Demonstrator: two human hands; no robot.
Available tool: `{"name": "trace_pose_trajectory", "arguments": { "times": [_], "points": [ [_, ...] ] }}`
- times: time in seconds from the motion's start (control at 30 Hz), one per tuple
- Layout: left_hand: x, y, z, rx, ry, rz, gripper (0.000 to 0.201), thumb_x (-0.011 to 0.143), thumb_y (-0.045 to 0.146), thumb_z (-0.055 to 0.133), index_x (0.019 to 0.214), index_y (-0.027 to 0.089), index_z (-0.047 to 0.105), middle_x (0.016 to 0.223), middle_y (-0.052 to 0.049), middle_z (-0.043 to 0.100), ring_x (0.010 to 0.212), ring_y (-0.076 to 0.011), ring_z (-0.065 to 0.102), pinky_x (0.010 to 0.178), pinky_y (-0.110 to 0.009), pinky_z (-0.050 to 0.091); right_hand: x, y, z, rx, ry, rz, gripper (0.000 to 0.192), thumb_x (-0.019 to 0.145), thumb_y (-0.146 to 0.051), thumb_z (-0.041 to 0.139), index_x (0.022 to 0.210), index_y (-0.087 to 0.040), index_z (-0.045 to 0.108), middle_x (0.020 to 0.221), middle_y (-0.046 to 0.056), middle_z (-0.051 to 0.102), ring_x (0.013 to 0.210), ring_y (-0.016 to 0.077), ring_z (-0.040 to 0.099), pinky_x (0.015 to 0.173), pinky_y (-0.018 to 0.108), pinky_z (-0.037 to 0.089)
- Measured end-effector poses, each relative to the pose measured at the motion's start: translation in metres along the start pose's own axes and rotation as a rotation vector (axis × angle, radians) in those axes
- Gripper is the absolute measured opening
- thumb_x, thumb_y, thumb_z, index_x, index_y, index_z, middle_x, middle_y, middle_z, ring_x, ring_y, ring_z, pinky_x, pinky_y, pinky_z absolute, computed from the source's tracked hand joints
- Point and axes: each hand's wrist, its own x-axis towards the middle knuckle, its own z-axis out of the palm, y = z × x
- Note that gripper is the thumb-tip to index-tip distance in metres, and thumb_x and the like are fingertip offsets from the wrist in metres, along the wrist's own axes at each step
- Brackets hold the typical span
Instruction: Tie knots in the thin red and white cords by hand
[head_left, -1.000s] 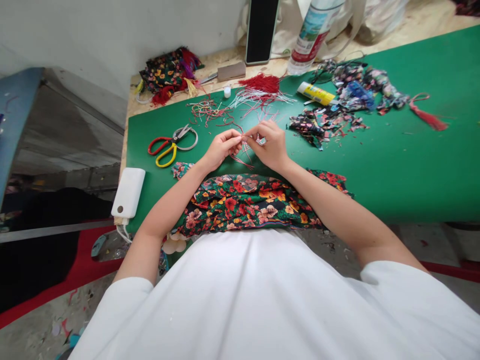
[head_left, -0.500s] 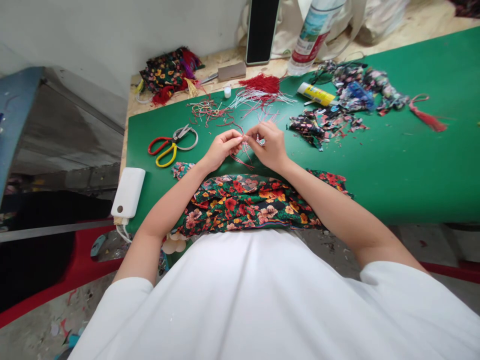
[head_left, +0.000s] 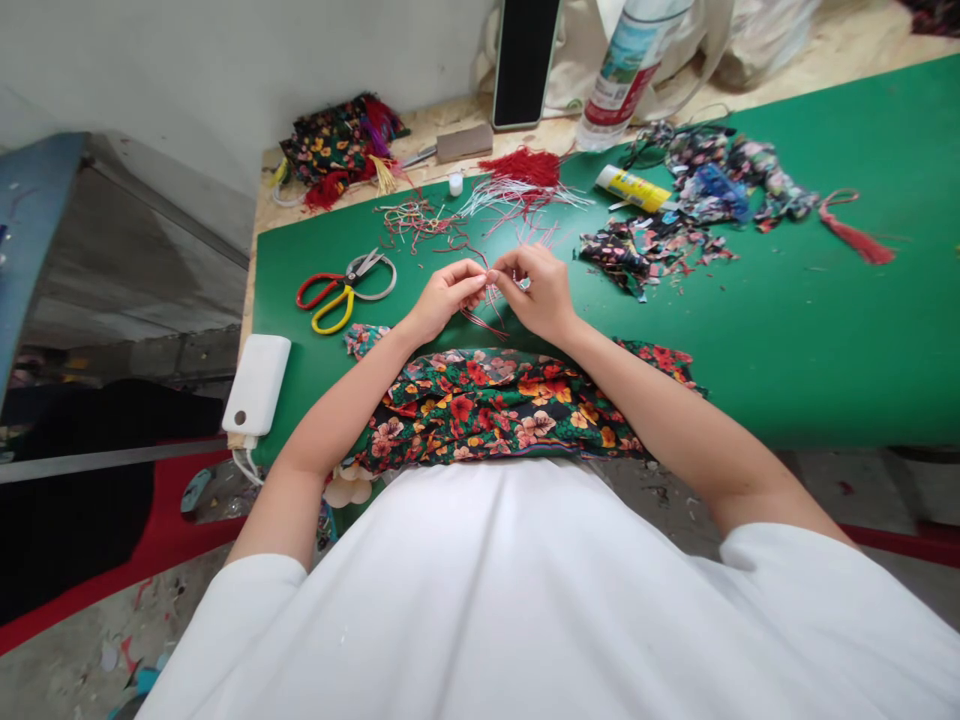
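My left hand (head_left: 451,298) and my right hand (head_left: 538,290) meet fingertip to fingertip over the green table mat. Both are closed in a pinch on thin red and white cords (head_left: 489,322), whose loose ends hang below the fingers. The exact spot where the cords are gripped is hidden by my fingertips. Just beyond the hands lie a bundle of red and white cords (head_left: 525,172) and a tangle of short cord pieces (head_left: 421,220). Nearer my body, crumpled floral fabric (head_left: 495,405) lies under my forearms.
Scissors (head_left: 347,290) with red and yellow handles and a white power bank (head_left: 259,385) lie to the left. Fabric scraps (head_left: 637,250), a yellow glue stick (head_left: 634,188) and a red tassel (head_left: 855,230) are to the right. A phone (head_left: 525,65) and a bottle (head_left: 626,75) stand behind.
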Motion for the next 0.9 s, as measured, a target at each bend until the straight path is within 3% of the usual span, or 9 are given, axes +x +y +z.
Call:
{"name": "trace_pose_trajectory", "arguments": {
  "times": [0.6, 0.9],
  "points": [
    [0.001, -0.002, -0.0013, -0.011, -0.028, 0.032, 0.016, 0.078, 0.029, 0.066, 0.075, 0.016, 0.058, 0.062, 0.005, 0.054, 0.054, -0.0031, 0.048, 0.054, -0.016, 0.039, -0.0014, -0.0018, -0.0029, 0.055, -0.009, -0.023, 0.018, 0.088, -0.038, 0.052, 0.083, -0.022, 0.057, 0.07, 0.001, 0.055, 0.068, 0.0151, 0.048, 0.07, 0.033, 0.04],
    [0.0007, -0.0021, -0.0014, 0.006, -0.036, 0.044, 0.017, 0.079, 0.03, 0.065, 0.074, 0.016, 0.058, 0.061, 0.005, 0.054, 0.054, -0.0032, 0.048, 0.054, -0.017, 0.038, -0.0002, 0.0002, -0.0002, 0.018, 0.005, -0.049, 0.027, 0.091, -0.043, 0.047, 0.077, -0.021, 0.054, 0.068, 0.001, 0.054, 0.066, 0.0145, 0.047, 0.068, 0.032, 0.039]
  ]
}}
